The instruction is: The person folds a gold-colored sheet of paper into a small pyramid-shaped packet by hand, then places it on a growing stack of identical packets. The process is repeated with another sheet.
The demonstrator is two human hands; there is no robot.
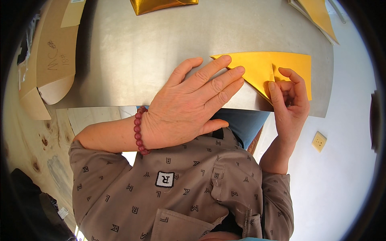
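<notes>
A folded sheet of golden-yellow paper (257, 66) lies at the right side of the metal table, its left end folded to a point. My left hand (193, 94) is stretched flat with fingers straight, its index and middle fingertips resting on the slanted left edge of the paper. A bracelet of dark red beads (137, 130) circles the left wrist. At the paper's near edge, my right hand (291, 94) has its fingers curled, with the thumb against the edge of a slightly raised flap. The middle fingertips, beside the thumb, are partly hidden.
The metal table (140, 52) curves across the view, its near edge just before my body. A shiny gold piece (165, 5) lies at the far edge. Yellow sheets (317, 18) are stacked at the far right. A cardboard box (56, 52) stands at the left.
</notes>
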